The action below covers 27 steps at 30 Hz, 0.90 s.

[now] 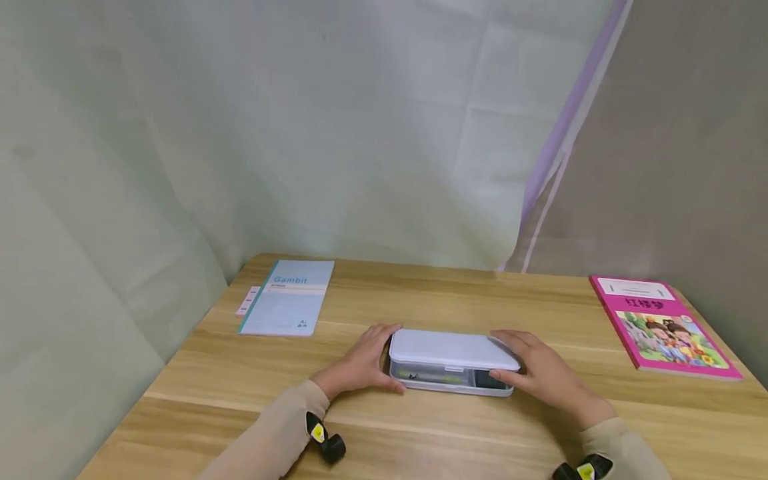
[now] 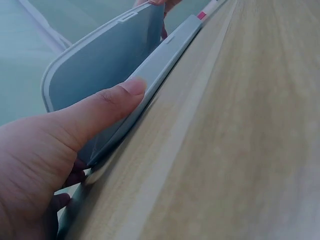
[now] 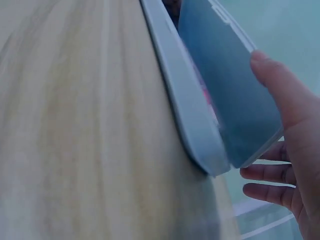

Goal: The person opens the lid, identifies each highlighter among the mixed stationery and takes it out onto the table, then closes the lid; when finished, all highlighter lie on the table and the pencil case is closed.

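Note:
A white pencil case [image 1: 453,348] lies at the middle of the table, its lid [image 3: 230,80] raised at an angle over the base [image 2: 162,57]. My left hand [image 1: 360,363] holds the left end, thumb against the front wall of the base and the other fingers round the back. At the right end, my right hand [image 1: 543,373] grips the lid, with the thumb [image 3: 272,75] at its front edge and the fingers behind it. Through the gap in front, a dark patch and something yellow-green show inside; the contents are mostly hidden.
A light blue notebook [image 1: 288,307] lies at the back left, over a pink-marked white item [image 1: 248,301]. To the right lies a pink picture-covered book [image 1: 672,333]. Pale cloth [image 1: 360,133] hangs behind the wooden table [image 1: 432,440].

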Tool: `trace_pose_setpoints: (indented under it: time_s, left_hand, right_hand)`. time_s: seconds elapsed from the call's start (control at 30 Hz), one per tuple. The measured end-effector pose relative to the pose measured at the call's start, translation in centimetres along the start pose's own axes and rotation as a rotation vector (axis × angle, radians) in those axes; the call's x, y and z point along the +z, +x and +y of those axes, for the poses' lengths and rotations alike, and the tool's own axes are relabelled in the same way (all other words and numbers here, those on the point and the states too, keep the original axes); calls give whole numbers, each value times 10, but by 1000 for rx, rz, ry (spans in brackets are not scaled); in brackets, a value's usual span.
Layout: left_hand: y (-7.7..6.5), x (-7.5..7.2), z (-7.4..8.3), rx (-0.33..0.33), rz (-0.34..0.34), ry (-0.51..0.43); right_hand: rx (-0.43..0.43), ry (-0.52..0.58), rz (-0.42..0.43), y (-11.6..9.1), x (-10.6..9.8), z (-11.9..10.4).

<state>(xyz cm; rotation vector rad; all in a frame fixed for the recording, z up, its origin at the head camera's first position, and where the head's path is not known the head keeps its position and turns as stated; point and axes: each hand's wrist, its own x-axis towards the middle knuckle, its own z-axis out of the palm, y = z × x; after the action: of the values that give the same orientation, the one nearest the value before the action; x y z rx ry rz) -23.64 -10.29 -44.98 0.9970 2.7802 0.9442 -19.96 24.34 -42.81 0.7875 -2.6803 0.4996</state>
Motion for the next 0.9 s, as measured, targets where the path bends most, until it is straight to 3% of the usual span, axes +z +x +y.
trace_pose_setpoints:
  time_s: [0.43, 0.9]
  left_hand:
    - [-1, -1, -2, -41, -2, 2]
    - [-2, -3, -1, -18, 17, 139]
  right_hand:
    - [35, -44, 19, 9, -27, -15]
    - [-77, -100, 347, 32, -26, -24]
